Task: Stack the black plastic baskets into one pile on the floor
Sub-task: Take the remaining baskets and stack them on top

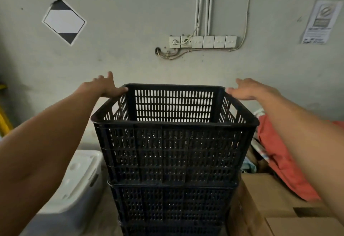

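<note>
— Baskets, black and slotted, stood nested in one pile; the top basket (pixel 175 124) sat in a second basket (pixel 172 203), and the rim of a third basket (pixel 167 229) showed at the very bottom of the head view. What the pile stood on was cut off from sight.

— And the hands?

— Both were out at the far corners of the top basket. The left hand (pixel 104 86) lay against its far left corner, fingers fairly straight and spread, the thumb resting on the rim. The right hand (pixel 249 89) lay at the far right corner, fingers extended and flat, the fingertips touching the rim. Neither hand was curled around anything; both were spread wide and gripped nothing.

— What else stood round the top basket?

— Left of it and lower, a white plastic bin (pixel 74 185) with a lid. Right of it and lower, cardboard boxes (pixel 275 204), with red cloth (pixel 279 152) lying over them just beside the basket's right wall. Behind it rose a grey wall (pixel 130 31), carrying a row of white switches and sockets (pixel 202 41) above the basket, with wires hanging by them. Up and to the left was a tilted white sign (pixel 64 21) with dark bands; up and to the right, a printed paper notice (pixel 320 21), its text too blurred to read.
</note>
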